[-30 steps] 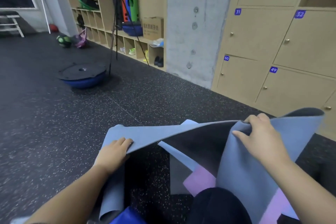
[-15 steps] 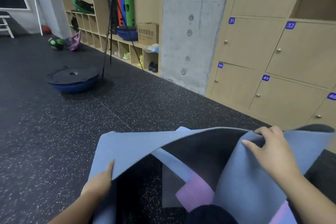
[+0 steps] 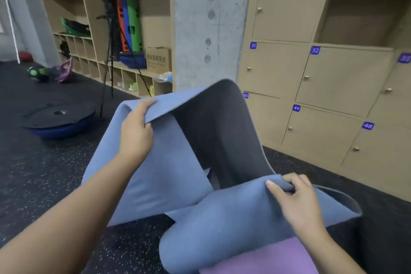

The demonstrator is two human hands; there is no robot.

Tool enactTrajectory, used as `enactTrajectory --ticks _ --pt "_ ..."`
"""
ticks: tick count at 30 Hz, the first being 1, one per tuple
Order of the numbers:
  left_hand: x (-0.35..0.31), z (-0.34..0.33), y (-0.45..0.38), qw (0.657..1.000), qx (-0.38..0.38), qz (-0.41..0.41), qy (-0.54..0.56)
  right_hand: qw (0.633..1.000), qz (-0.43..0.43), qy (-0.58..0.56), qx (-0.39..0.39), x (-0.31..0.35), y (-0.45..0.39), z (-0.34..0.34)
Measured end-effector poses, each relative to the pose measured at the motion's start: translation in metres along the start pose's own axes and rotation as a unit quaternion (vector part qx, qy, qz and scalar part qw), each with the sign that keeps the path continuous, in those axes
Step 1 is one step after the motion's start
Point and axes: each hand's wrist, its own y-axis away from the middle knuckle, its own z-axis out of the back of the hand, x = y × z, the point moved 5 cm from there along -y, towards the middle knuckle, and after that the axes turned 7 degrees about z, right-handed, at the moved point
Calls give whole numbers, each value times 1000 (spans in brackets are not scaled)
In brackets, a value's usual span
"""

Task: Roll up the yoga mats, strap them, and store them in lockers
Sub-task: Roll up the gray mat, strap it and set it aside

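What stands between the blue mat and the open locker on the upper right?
Nothing visible. Both hands, left and right, hold the blue mat up; only bare floor lies before the open locker.

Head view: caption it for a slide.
Left hand and right hand grip a twisted blue yoga mat above the floor, beside numbered lockers.

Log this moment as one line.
stage: handling mat, unrolled | left hand: grips edge, raised | right hand: grips edge, lower | lockers: behind

floor [image 3: 55, 173]: dark speckled rubber | pillar [image 3: 209, 20]: bare concrete | shelving [image 3: 93, 35]: open wooden cubbies, left
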Motion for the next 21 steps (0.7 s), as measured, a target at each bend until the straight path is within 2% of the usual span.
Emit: enactTrajectory --ticks 4,9,13,16,19,21 --pt "-64 -40 -11 992 34 -124 1 996 -67 -63 -13 -51 16 4" --pt "-115 -120 0 973 84 -213 12 988 -97 -120 -14 -133 8 -1" --pt "-126 -200 13 971 131 -199 19 981 -137 -133 34 -209 4 2" --pt "-116 -277 31 970 185 -158 28 967 -219 -115 68 -266 14 18" --pt "-93 -367 67 948 292 -125 11 953 -267 -99 101 -324 32 26" --pt "-67 -427 99 915 380 -112 -74 946 -297 -93 92 -351 39 34"
